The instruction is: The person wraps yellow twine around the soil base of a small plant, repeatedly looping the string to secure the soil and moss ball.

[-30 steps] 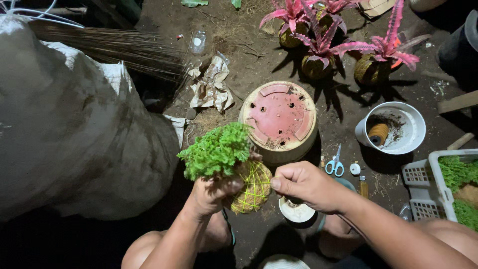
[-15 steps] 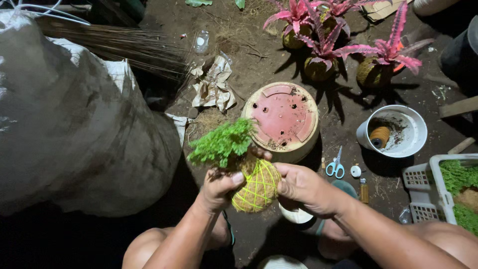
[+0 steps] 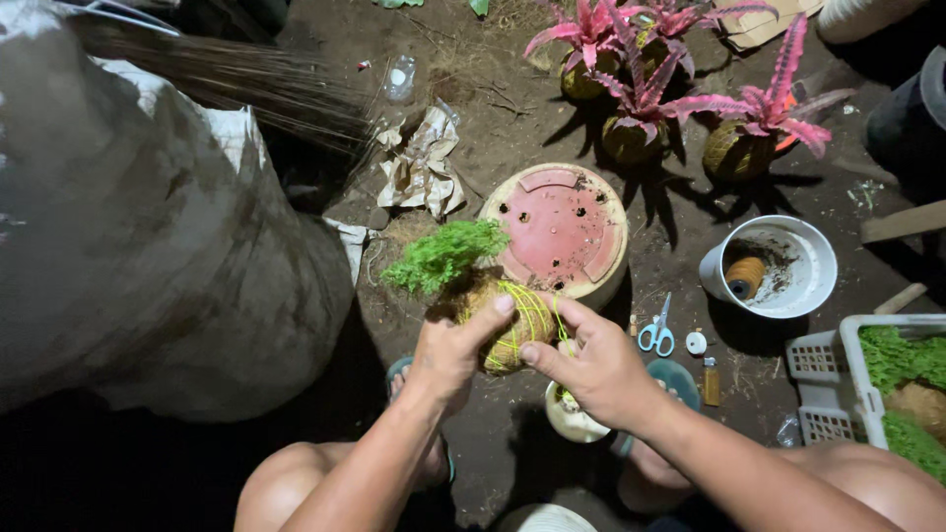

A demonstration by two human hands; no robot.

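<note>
While a moss ball (image 3: 507, 320) wound with yellow string and topped by a green leafy plant (image 3: 443, 254) is held above the dirt ground (image 3: 512, 118), it is gripped by the left hand (image 3: 453, 350) and the right hand (image 3: 591, 365). An upturned pink pot (image 3: 562, 225) is seen just behind, with blue-handled scissors (image 3: 656, 330) nearby.

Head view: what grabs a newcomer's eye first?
At centre, the left hand and right hand grip a string-wrapped moss ball topped by a green leafy plant. Just behind it lies an upturned pink pot, and three pink-leaved plants stand at the top right.
</note>
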